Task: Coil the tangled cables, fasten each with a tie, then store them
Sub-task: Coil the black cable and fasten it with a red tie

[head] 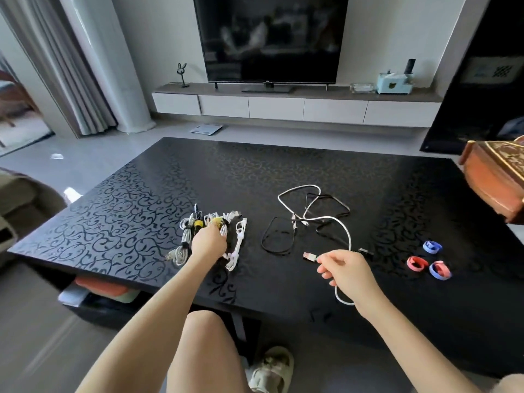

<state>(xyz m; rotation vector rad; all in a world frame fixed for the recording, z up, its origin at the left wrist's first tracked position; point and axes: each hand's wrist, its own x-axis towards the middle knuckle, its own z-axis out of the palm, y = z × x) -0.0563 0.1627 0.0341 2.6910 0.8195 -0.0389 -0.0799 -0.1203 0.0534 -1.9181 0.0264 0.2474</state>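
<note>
A black rectangular coffee table with a scrolling vine pattern [283, 171] fills the middle of the room in the head view. On its near-left part lies a row of coiled white cables bound with yellow and black ties [184, 236]. The left hand [208, 240] rests on top of them, back upward. Its fingertips are hidden by a yellow tie, so I cannot tell whether it grips or only touches.

Over the table's near-right part, the right hand [344, 268] pinches a loose white cable [346, 230] between thumb and forefinger, just behind its reddish USB plug [309, 256]. That cable runs back into a tangle of white and black cables [312, 205] lying centre-right on the table.

3 rolled fabric ties in blue and red [416, 263] sit on the table's right side. A carved brown wooden box [493, 180] is at the table's far-right edge.
</note>
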